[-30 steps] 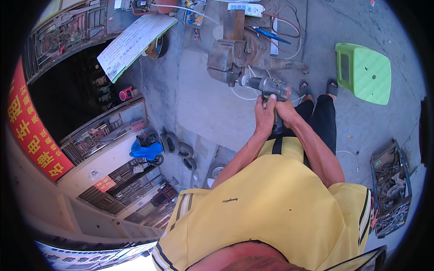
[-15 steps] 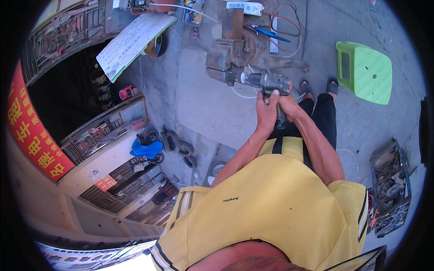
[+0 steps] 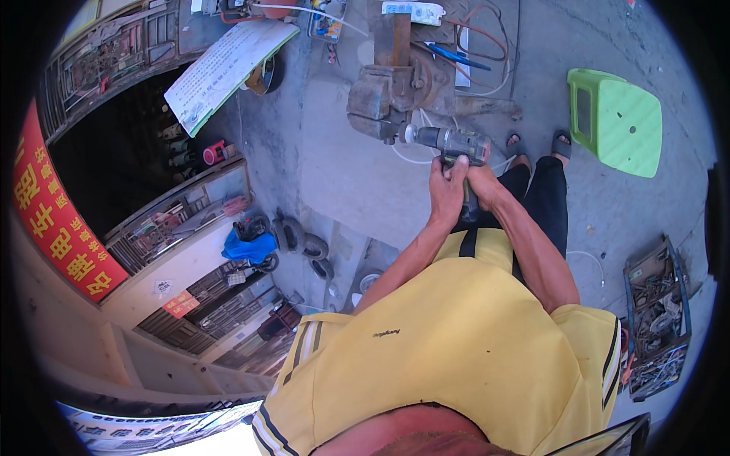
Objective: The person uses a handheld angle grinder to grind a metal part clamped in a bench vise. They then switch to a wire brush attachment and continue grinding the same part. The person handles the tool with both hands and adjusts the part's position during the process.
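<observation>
Both my hands are closed around a cordless drill (image 3: 458, 143), which points left toward a rusty bench vise (image 3: 374, 102). My left hand (image 3: 446, 182) grips its near left side, thumb up by the body. From the right, my right hand (image 3: 482, 182) wraps the handle, its fingers partly hidden behind the drill. At the drill's front sits a pale round piece (image 3: 409, 134), close against the metal at the vise's lower jaw. Whether they touch I cannot tell. A white cable (image 3: 411, 161) loops beneath the drill.
A green plastic stool (image 3: 620, 125) stands at the right, past my sandalled feet. Beyond the vise lie a white power strip (image 3: 414, 12) and a blue tool (image 3: 456, 57). A bin of metal parts (image 3: 658, 319) is at lower right. Several tyres (image 3: 304, 247) rest at left, below a leaning white board (image 3: 228, 72).
</observation>
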Demonstrator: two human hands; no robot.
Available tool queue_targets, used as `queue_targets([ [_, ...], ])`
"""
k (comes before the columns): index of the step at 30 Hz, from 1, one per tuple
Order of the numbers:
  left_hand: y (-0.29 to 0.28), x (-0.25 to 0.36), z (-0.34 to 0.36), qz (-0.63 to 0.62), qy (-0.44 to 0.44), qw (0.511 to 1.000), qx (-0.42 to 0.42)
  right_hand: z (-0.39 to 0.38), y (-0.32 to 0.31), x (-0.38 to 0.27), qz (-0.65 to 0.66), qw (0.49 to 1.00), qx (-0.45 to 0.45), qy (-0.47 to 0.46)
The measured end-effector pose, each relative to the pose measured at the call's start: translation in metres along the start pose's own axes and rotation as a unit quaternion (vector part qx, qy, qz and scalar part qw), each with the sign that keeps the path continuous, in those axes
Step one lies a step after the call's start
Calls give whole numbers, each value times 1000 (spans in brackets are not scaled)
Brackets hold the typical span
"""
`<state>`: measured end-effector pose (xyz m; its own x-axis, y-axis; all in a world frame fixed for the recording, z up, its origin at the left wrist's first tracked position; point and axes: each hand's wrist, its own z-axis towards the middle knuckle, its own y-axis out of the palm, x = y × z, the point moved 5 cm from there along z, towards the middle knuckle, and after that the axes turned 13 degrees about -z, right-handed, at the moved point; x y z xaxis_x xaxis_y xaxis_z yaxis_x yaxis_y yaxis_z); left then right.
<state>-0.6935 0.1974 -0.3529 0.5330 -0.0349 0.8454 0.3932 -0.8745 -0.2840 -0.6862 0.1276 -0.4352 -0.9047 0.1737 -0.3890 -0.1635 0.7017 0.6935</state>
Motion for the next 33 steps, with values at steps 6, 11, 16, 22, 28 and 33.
queue_targets([
  [6,-1,0,3,28,-11,1000,1,4,-1,2,13,1000,1,10],
  [11,1,1,0,-7,0,1000,2,2,0,2,15,1000,-14,16],
  [16,0,-7,2,-16,-8,1000,3,0,1,0,17,1000,-5,4],
  [22,1,-2,0,-22,-17,1000,-10,5,-2,8,16,1000,-15,-2],
  [28,-11,-15,-4,-147,-18,985,-89,-25,2,-22,-124,982,54,-131],
  [33,-8,-4,-13,-226,5,965,-136,-33,-3,-33,-259,912,132,-288],
])
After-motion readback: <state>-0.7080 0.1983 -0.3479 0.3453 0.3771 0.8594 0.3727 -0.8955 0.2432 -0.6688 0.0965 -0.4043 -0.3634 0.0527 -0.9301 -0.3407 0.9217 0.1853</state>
